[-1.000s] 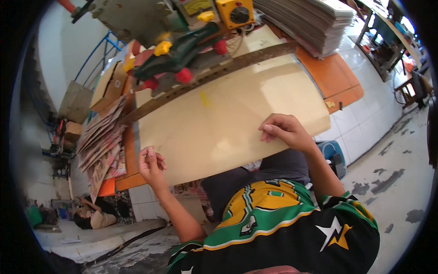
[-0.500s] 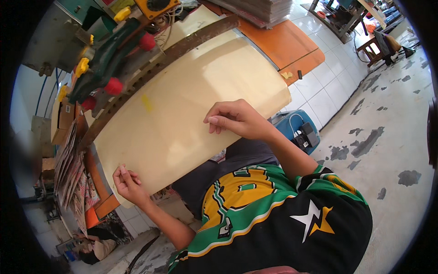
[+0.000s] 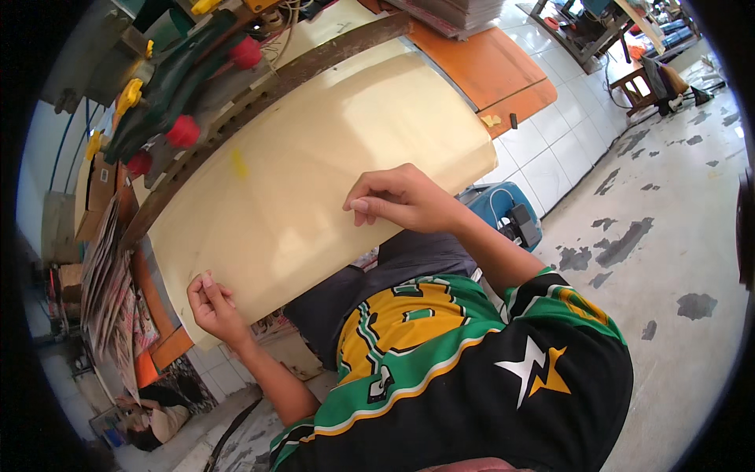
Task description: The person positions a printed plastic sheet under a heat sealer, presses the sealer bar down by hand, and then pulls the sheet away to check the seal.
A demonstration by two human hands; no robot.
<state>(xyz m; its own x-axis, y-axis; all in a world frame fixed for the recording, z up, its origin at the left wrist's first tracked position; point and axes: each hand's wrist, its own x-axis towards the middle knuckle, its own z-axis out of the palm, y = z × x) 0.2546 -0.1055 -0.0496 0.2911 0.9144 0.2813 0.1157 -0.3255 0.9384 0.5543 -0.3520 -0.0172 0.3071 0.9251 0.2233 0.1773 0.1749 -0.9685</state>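
A large cream-coloured sheet (image 3: 314, 157) lies across the work table and bends downward at the near edge in this wide view. Over its near left end is my left hand (image 3: 212, 305), the thumb drawn against curled fingers. My right hand (image 3: 401, 200) is above the near edge, right of the middle, with its fingers loosely curled and the thumb tip close to them. Nothing shows in either hand. Whether the hands touch the sheet or hover over it, I cannot tell. A faint yellow mark (image 3: 239, 164) shows on the sheet near its far side.
A long metal bar (image 3: 267, 106) runs along the sheet's far side, below a dark green machine with red knobs (image 3: 182, 131). Stacked boards (image 3: 452, 14) stand at the back. Printed sheets (image 3: 110, 291) hang at the left. A blue bin (image 3: 503, 216) sits beyond my right arm.
The view has shifted slightly, so the table and machine appear a little farther left. Both hands keep nearly the same pose over the same parts of the sheet.
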